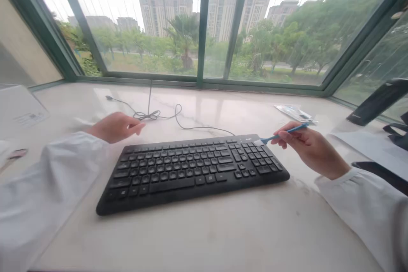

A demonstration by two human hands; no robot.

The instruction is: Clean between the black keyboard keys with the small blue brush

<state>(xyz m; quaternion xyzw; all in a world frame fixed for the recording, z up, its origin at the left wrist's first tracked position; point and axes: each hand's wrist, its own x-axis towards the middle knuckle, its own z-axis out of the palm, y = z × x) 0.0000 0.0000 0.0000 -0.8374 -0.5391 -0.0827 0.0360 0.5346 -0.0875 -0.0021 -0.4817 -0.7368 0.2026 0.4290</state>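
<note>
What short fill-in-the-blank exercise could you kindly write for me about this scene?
1. The right hand holds a brush whose handle is coloured ____.
2. The keyboard in front of the person is coloured ____.
3. The keyboard's number pad is on the person's ____ side.
4. The coiled cable lies nearer the person's ____ hand.

Missing words: blue; black; right; left.

Black keyboard [188,165] flat; blue brush [268,139] tilted over right end.
</note>
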